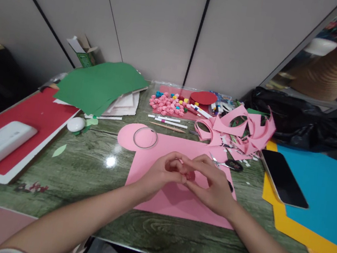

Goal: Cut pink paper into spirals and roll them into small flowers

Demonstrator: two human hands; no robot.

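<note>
Over the pink paper sheet (157, 203) my left hand (163, 172) and my right hand (212, 184) meet at the fingertips. Between them is a small reddish-pink piece (191, 175), pinched by the fingers of both hands; much of it is hidden, and its exact kind does not show. Scissors (233, 165) with black handles lie just beyond my right hand, partly on the sheet. A clear round ring-like disc (145, 137) rests across a pink paper circle (127, 136) and the sheet's upper left corner.
Pink paper offcuts (230, 125) are heaped at back right, beside a clear tray (145, 97) of small pink pieces. Blue paper (329, 197) and a phone (285, 178) lie right. Green paper (102, 82), red paper (45, 121) and a white device (0, 148) occupy the left.
</note>
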